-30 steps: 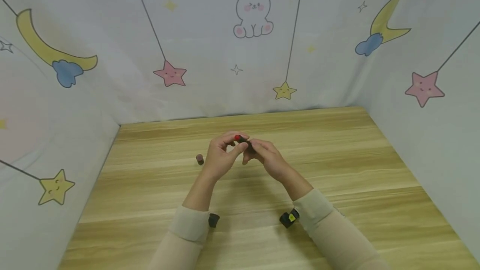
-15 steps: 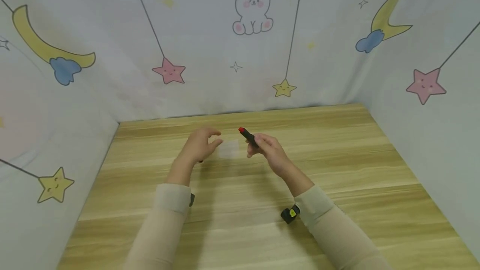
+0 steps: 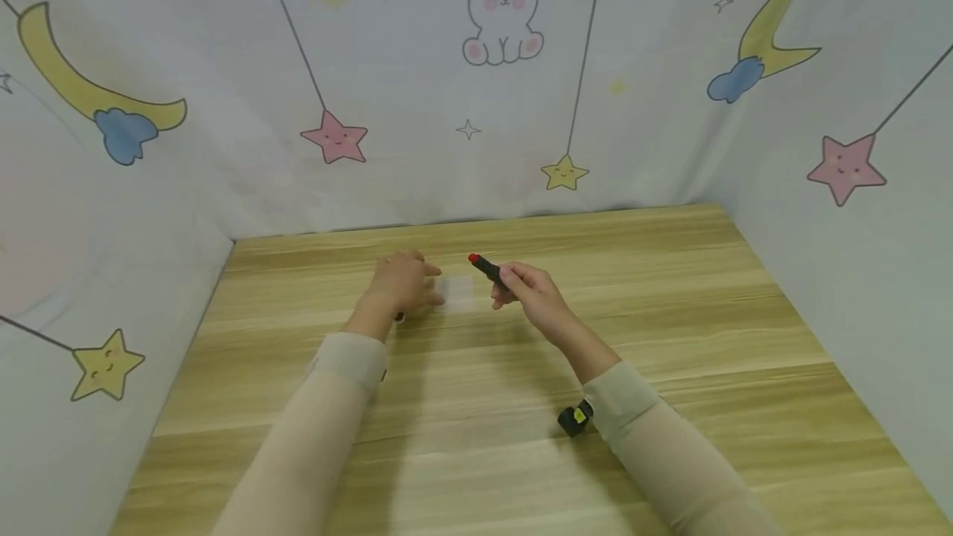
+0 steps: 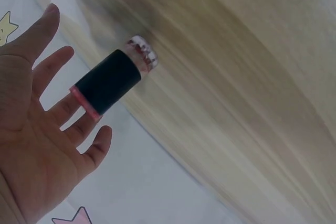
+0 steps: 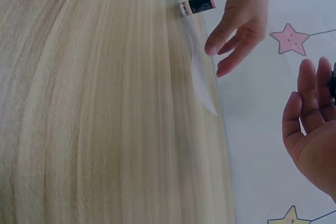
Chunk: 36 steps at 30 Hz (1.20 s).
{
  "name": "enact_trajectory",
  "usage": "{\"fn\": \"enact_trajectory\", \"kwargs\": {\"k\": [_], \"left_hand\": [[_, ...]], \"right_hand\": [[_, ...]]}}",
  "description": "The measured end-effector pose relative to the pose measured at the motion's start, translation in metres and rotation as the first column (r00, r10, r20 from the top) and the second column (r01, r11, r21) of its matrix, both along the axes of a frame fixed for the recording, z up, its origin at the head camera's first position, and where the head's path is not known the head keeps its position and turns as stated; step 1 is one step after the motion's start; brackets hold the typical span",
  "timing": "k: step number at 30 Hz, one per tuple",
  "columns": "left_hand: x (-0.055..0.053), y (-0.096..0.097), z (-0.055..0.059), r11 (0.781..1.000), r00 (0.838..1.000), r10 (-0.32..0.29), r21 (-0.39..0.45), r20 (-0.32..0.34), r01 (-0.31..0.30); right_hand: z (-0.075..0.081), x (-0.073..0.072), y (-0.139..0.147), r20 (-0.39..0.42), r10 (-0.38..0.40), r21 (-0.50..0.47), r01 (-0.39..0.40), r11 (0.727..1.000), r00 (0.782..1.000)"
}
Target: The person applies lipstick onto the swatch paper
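My right hand (image 3: 538,298) holds a lipstick (image 3: 487,269), black with a red tip that points up and left. In the right wrist view just a dark bit of the lipstick (image 5: 333,83) shows at the right edge, against the fingers. My left hand (image 3: 405,284) is palm-down with fingers apart, fingertips right at the left edge of a small whitish see-through sheet (image 3: 459,294). Close by that hand stands a short black cylinder (image 4: 107,83) with a red-rimmed top and a clear base; in the head view the hand mostly hides it.
The wood-grain table (image 3: 670,296) spreads around both hands. White cloth walls (image 3: 417,48) printed with stars, moons and a rabbit enclose its back and sides. A black wrist camera (image 3: 575,418) hangs under the right sleeve.
My left hand has let go of the lipstick and moved left, then turned down at the sheet, which has come into sight. The right hand keeps holding the lipstick almost in place.
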<state>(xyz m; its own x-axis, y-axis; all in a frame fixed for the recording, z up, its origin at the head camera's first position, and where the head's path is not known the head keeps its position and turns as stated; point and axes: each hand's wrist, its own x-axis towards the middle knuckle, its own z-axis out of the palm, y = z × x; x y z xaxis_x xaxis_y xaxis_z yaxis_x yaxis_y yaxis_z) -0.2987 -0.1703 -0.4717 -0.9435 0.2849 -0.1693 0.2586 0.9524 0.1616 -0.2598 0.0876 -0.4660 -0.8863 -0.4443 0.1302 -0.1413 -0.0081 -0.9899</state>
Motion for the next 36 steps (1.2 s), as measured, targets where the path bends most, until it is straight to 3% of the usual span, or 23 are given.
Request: {"fn": "enact_trajectory", "kwargs": {"k": [13, 17, 19, 23, 26, 29, 32, 36], "left_hand": [[0.003, 0.002, -0.013, 0.999, 0.998, 0.052, -0.008, 0.038, -0.051], [0.004, 0.002, -0.014, 0.998, 0.998, 0.058, -0.003, 0.038, -0.058], [0.005, 0.002, -0.013, 0.998, 0.997, 0.061, 0.008, 0.036, -0.061], [0.007, 0.003, -0.011, 0.998, 0.997, 0.066, 0.023, 0.034, -0.067], [0.007, 0.004, -0.01, 0.998, 0.998, 0.064, 0.023, 0.027, -0.065], [0.007, 0.003, -0.011, 0.998, 0.998, 0.056, 0.02, 0.022, -0.056], [0.006, 0.003, -0.012, 0.999, 0.998, 0.051, 0.016, 0.022, -0.051], [0.006, 0.002, -0.011, 0.998, 0.998, 0.06, 0.014, 0.018, -0.06]], "right_hand": [[-0.012, -0.007, -0.007, 0.005, -0.019, 0.083, 0.019, 0.996, 1.0], [-0.018, -0.012, -0.01, -0.071, -0.042, 0.225, 0.057, 0.973, 0.997], [-0.02, -0.015, -0.013, -0.13, -0.046, 0.332, 0.087, 0.939, 0.99], [-0.02, -0.02, -0.021, -0.261, -0.032, 0.54, 0.174, 0.824, 0.965], [-0.023, -0.023, -0.027, -0.336, -0.001, 0.64, 0.229, 0.734, 0.942], [-0.028, -0.027, -0.034, -0.368, 0.035, 0.699, 0.251, 0.669, 0.929], [-0.034, -0.032, -0.04, -0.391, 0.068, 0.74, 0.27, 0.616, 0.918], [-0.04, -0.04, -0.048, -0.436, 0.102, 0.751, 0.299, 0.589, 0.894]]}}
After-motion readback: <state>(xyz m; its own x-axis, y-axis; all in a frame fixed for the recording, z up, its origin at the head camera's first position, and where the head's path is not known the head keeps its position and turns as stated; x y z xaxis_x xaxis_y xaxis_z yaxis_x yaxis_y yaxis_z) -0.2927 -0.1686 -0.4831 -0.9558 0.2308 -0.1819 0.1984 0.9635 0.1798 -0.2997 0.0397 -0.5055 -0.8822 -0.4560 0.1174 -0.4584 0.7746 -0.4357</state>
